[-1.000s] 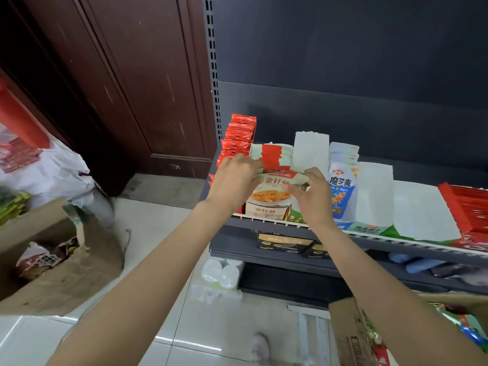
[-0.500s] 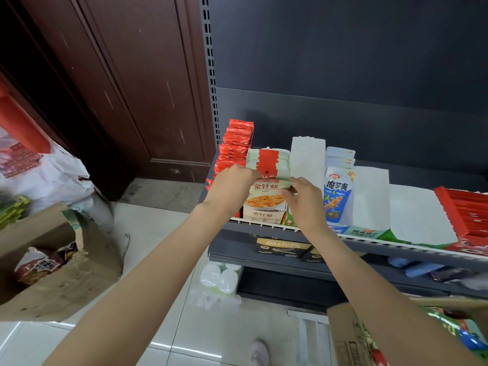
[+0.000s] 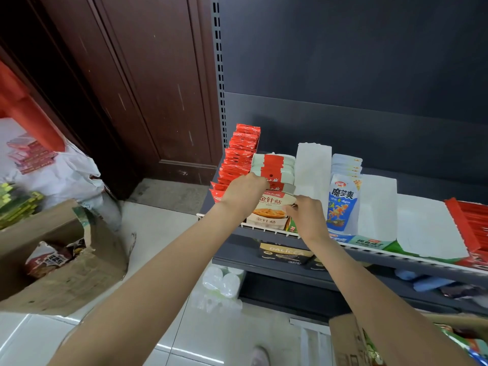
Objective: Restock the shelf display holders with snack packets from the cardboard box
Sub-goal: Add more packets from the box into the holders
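Note:
Both hands are at the front of a cream display holder (image 3: 266, 221) on the shelf's left end. My left hand (image 3: 244, 191) grips the left edge of the front cream-and-red snack packet (image 3: 277, 200). My right hand (image 3: 303, 215) pinches that packet's right edge. Behind it stands a row of matching packets (image 3: 274, 165). A cardboard box (image 3: 351, 342) with colourful packets sits at the bottom right, mostly cut off.
Red packets (image 3: 239, 157) fill the holder at far left. White empty holders (image 3: 313, 167) flank blue-and-white pouches (image 3: 342, 202); a red holder (image 3: 470, 223) stands far right. The shelf rail (image 3: 396, 254) runs below. A torn box (image 3: 60, 257) and white bag (image 3: 60, 170) lie left on the floor.
Both hands have stayed on the front packet and pressed it lower and more upright in the holder. The camera view shifted slightly.

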